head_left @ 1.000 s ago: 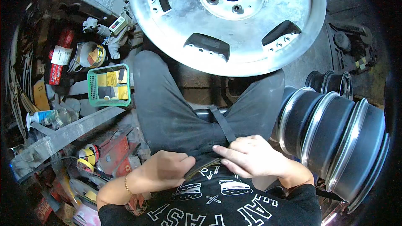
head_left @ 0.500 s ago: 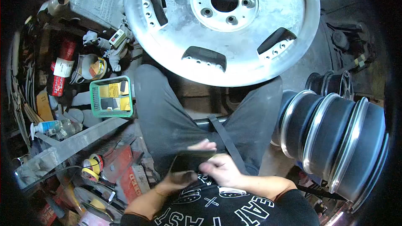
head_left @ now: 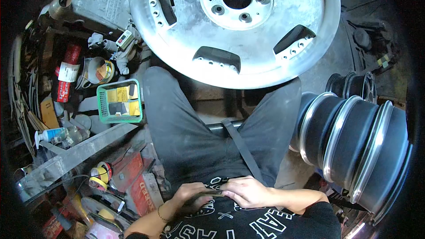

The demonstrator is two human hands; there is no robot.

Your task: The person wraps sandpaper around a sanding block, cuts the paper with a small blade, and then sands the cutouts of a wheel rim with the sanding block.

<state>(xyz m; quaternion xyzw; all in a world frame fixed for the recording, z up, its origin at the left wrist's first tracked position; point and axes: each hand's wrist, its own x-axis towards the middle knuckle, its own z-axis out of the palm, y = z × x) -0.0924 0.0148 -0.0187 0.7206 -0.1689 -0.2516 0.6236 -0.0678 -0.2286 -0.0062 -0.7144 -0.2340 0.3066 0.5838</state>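
Note:
Close to my shirt, my left hand (head_left: 190,192) and my right hand (head_left: 246,191) grip a thin, flat dark sheet (head_left: 213,192) from its two ends. It shows nearly edge-on, so I cannot make out its exact kind. The fingers of both hands are closed on it. Ahead of my knees lies a large bare-metal wheel rim (head_left: 190,31), face up, with bolt holes round its centre and cut-out windows. Neither hand touches the rim.
A green basket (head_left: 140,106) with yellow and dark pieces stands left of my leg, near a metal beam (head_left: 84,148). Several wheel barrels (head_left: 349,141) lie on the right. A pump bottle (head_left: 52,135), a red-and-white roll (head_left: 67,73) and a grey machine (head_left: 97,0) are at left.
Both hands have drawn down toward my body. The dark sheet has turned from showing its face to nearly edge-on, and my left hand's raised fingers have come down onto it.

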